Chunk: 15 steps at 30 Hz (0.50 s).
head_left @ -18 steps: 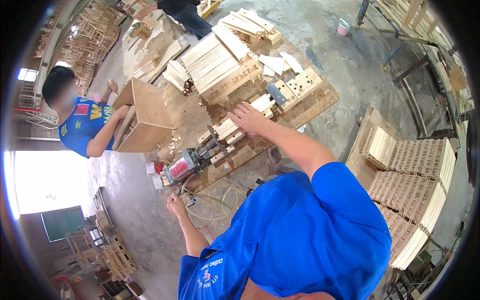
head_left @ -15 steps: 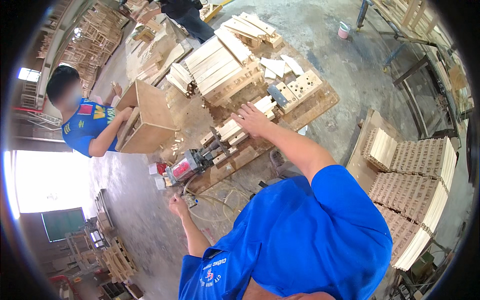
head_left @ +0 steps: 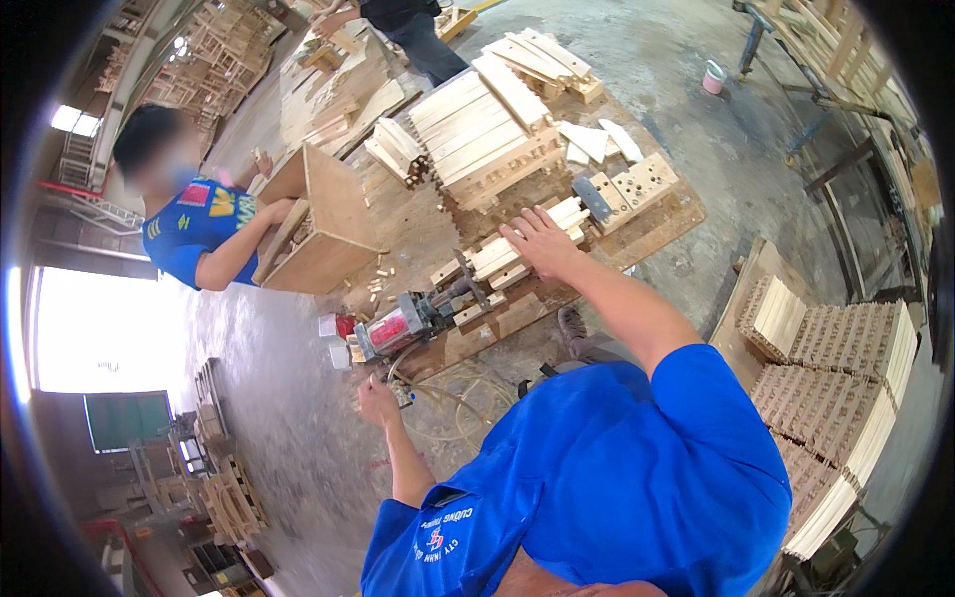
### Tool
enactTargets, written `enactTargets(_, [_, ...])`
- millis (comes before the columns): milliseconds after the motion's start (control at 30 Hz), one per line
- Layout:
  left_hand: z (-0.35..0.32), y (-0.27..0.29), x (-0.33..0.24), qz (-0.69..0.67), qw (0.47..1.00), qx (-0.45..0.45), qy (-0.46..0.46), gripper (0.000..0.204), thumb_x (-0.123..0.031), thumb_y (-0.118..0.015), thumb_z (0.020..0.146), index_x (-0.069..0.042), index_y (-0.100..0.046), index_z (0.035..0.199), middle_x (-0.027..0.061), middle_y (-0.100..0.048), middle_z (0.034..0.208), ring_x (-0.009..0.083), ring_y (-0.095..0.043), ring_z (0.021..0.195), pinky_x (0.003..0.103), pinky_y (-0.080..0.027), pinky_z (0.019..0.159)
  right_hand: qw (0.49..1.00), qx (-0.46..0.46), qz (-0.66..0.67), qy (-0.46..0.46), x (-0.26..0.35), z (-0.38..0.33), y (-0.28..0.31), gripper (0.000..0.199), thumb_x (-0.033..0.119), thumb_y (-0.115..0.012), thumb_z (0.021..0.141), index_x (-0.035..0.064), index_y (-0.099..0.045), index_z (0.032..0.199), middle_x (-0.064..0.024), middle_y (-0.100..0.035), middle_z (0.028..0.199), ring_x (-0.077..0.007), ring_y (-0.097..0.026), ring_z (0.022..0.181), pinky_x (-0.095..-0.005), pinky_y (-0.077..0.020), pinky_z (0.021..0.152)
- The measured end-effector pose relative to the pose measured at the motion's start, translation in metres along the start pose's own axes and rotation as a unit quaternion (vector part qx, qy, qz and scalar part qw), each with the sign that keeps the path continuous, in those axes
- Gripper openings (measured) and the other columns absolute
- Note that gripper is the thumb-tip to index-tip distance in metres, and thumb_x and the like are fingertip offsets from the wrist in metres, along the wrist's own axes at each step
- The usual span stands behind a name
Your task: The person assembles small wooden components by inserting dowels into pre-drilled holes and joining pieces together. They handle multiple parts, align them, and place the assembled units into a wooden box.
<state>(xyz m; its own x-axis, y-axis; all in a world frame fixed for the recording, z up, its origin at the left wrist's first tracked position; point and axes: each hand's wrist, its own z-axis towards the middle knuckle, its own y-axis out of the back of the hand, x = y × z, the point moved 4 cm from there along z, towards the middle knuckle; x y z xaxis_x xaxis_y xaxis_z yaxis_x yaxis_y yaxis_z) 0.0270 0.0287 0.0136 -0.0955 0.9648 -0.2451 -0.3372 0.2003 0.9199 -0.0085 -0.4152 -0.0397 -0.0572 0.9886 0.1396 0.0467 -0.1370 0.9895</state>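
Note:
My right hand (head_left: 540,242) lies flat, fingers spread, on pale wooden bars (head_left: 495,257) set lengthwise on a workbench (head_left: 665,211). At one end of the bars is a grey pneumatic cylinder (head_left: 398,326) with a red label. A drilled wooden block (head_left: 642,181) and a dark metal plate (head_left: 594,197) sit at the other end. Lower left, my left hand (head_left: 378,400) is closed beside a small hose fitting (head_left: 404,393) at the bench corner; what its fingers hold is hidden.
Behind the bars stands a stack of wooden slats (head_left: 468,124). A co-worker (head_left: 204,229) reaches into a plywood box (head_left: 333,224) at the left. Loose hoses (head_left: 463,398) lie on the floor, and stacked slats (head_left: 836,363) stand at the right.
The whole scene has shifted slightly right in the picture as the view turned. My right hand still rests on the bars, and my left hand is still closed by the fitting.

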Motion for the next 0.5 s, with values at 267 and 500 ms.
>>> enactTargets(267, [0.012,-0.025,0.033,-0.089,0.996,0.013,0.000,0.032,-0.034,-0.071,0.099,-0.002,-0.073,0.095,0.0193,-0.074,0.088,0.0394,-0.071,0.083,0.051,-0.053,0.076,0.999,-0.022,-0.014,0.018,0.002,0.000,-0.007,0.093,0.013,-0.074,0.086,0.0072,-0.025,0.165,-0.0187,-0.042,0.160,-0.0415,-0.033,0.154,-0.0556,-0.0161,0.131])
enactTargets(500, [0.006,-0.025,0.052,-0.135,0.989,-0.013,0.054,0.030,-0.031,-0.072,0.099,-0.002,-0.075,0.106,0.0178,-0.075,0.092,0.0325,-0.071,0.083,0.045,-0.055,0.077,0.998,-0.051,-0.017,0.018,0.021,-0.005,0.003,0.095,0.025,-0.081,0.084,0.0093,-0.030,0.164,-0.0185,-0.040,0.161,-0.0421,-0.032,0.154,-0.0556,-0.0197,0.129])
